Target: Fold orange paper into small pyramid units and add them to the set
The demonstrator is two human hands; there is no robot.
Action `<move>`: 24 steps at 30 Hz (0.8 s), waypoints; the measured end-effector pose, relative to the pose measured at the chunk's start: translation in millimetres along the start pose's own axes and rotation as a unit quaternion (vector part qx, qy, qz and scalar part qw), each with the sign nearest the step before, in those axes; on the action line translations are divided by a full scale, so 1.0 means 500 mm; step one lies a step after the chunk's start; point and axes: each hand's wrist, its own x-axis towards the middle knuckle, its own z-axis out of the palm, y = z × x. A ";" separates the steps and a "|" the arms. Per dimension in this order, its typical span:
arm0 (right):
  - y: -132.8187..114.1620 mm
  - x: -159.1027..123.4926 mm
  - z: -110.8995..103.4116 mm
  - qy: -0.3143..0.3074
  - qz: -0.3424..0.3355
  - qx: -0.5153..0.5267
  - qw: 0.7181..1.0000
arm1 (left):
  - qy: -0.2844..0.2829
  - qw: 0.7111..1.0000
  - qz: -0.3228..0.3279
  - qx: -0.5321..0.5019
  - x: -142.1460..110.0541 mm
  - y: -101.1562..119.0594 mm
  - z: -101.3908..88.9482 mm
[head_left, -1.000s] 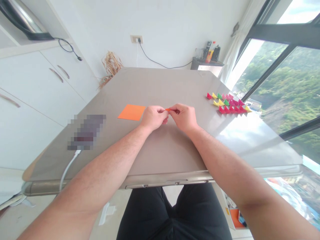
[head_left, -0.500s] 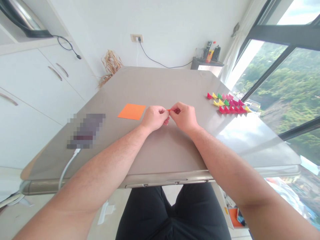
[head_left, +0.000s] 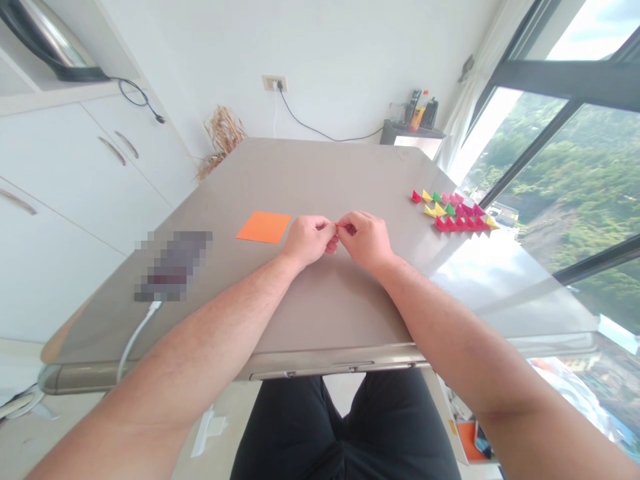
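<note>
Between my fingertips is a small folded piece of orange paper [head_left: 336,225], mostly hidden by the fingers. My left hand [head_left: 311,239] pinches it from the left, and my right hand [head_left: 365,238] pinches it from the right. Both hands are close together just above the table, thumbs almost touching. A flat square sheet of orange paper [head_left: 264,227] lies beside my left hand. Over to the right stand several small folded paper boats [head_left: 457,213] in rows, coloured red, yellow, green, pink and magenta.
The grey-brown table [head_left: 320,173] stretches to the wall. At its left lies a pixelated dark device [head_left: 175,267] with a white cable [head_left: 131,343]. Bottles [head_left: 419,112] stand on a small cabinet behind the far right corner. A window [head_left: 565,153] borders the right side.
My hands stay pinched on the orange paper, with only a slight shift of the fingers. The whole view has tilted a little, so things sit slightly lower.
</note>
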 end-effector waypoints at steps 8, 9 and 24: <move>0.004 -0.001 0.004 0.020 0.000 0.035 0.999 | 0.000 1.000 -0.002 -0.019 -0.001 0.006 -0.001; 0.004 -0.002 0.004 0.021 -0.002 0.042 0.999 | 0.001 1.000 -0.003 -0.022 -0.001 0.007 -0.001; 0.007 0.005 -0.019 -0.034 0.099 0.154 0.983 | -0.022 0.990 -0.081 -0.114 0.005 0.009 -0.002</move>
